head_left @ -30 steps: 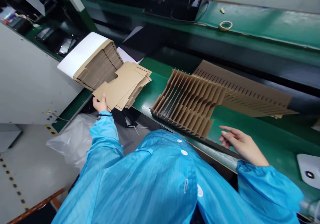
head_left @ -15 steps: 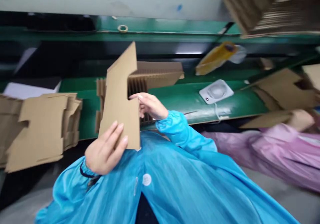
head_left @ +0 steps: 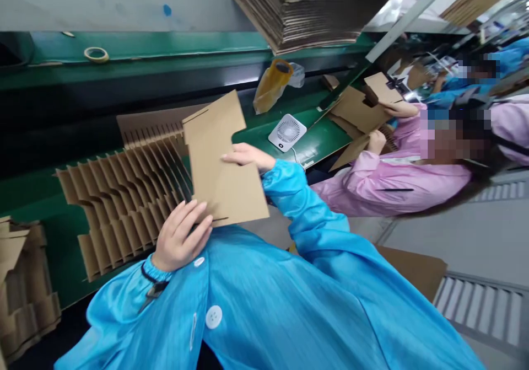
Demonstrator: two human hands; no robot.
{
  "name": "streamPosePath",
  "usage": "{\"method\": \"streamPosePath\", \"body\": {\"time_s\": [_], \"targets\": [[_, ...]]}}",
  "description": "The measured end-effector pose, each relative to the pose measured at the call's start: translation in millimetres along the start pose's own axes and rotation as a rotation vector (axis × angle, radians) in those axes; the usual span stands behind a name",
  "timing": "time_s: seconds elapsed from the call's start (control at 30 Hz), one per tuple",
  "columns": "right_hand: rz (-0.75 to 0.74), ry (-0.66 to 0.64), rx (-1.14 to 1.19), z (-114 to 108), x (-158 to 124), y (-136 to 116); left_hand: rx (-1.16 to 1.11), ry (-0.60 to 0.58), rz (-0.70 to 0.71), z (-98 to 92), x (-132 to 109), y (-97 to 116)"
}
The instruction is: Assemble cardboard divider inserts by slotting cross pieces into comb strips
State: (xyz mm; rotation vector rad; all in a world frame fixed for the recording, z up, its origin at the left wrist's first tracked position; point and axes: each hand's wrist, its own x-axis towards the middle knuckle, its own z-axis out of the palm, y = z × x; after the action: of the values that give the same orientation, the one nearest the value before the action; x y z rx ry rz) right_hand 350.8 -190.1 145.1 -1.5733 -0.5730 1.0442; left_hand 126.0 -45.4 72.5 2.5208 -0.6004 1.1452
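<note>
A notched cardboard sheet [head_left: 219, 171] is held up in front of my body, tilted, with its cutout facing right. My left hand [head_left: 182, 235] grips its lower left edge, fingers lying over the near face. Inside the notch, my right hand [head_left: 248, 156] pinches the right side, its thumb on the face and the other fingers partly hidden behind. Just left of the sheet, a cardboard divider grid [head_left: 119, 204] of several upright slotted pieces stands on the green workbench [head_left: 66, 259]. Its right end is covered by the held sheet.
A small white fan [head_left: 287, 132] sits on the bench, near a yellow tape roll in plastic [head_left: 273, 86]. Folded cardboard [head_left: 25, 293] is stacked at far left. Overhead hangs a cardboard stack [head_left: 314, 11]. At right, a person in pink [head_left: 413, 182] handles cardboard.
My view has swung to the right, bringing the co-worker and more of the divider grid into sight. The sheet stays in both hands and now leans the other way.
</note>
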Motion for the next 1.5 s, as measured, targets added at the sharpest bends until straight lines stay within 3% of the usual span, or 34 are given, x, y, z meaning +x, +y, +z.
{"method": "streamPosePath", "body": {"time_s": [0.07, 0.17, 0.23, 0.33, 0.5, 0.63, 1.03, 1.5], "targets": [[-0.003, 0.054, -0.127, -25, -9, -10, 0.054, -0.105, -0.12, 18.6, -13, -2], [0.044, 0.12, -0.29, -54, -8, -21, 0.134, -0.388, -0.258, 43.4, -31, -3], [0.092, 0.098, -0.399, -61, 4, -24, 0.156, -0.525, -0.329, 54.3, -37, -3], [0.126, 0.019, -0.532, -51, 31, -25, 0.157, -0.603, -0.4, 62.5, -41, -4], [0.145, -0.097, -0.681, -10, 68, -32, 0.169, -0.568, -0.414, 66.4, -40, 0], [0.193, -0.119, -0.729, 8, 84, -37, 0.172, -0.548, -0.421, 67.5, -41, 1], [0.324, 0.011, -0.681, 10, 89, -44, 0.17, -0.547, -0.425, 68.8, -41, 2], [0.323, -0.098, -0.818, 13, 101, -29, 0.124, -0.537, -0.443, 67.2, -39, 2]]}}
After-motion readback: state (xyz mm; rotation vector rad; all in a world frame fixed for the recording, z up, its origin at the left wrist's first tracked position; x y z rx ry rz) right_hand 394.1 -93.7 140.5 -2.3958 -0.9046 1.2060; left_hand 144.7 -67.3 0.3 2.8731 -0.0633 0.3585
